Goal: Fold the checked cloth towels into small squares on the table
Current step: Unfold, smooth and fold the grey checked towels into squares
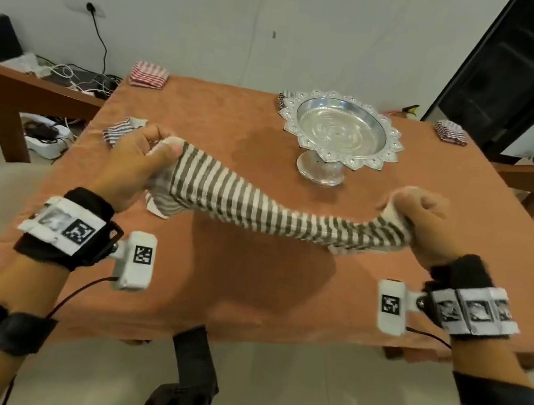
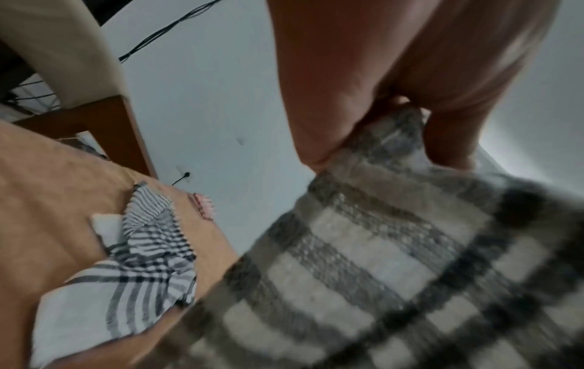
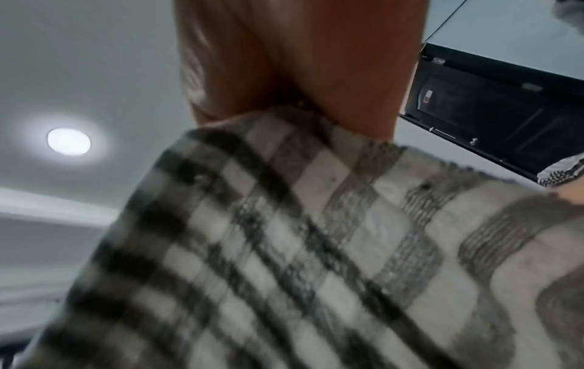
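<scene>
L hand [image 1: 133, 161] & R hand [image 1: 420, 213] each clenched on end of 1 grey towel [image 1: 278, 211], stretched above table [image 1: 247, 279]. 5 other towels on table, 1 silver bowl [image 1: 340, 128].

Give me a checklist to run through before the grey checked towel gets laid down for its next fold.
1. Left hand grips one end of the grey checked towel: ok.
2. Right hand grips the other end: ok.
3. Towel pulled flat between the hands: not ok, it sags and is bunched at both grips.
4. Bare space on the orange tablecloth below the towel: ok.
5. Silver pedestal tray stands apart from the towel, farther back: ok.
6. Corners and edges lined up: cannot tell, they are hidden inside the fists and the wrist views are blurred.
</scene>
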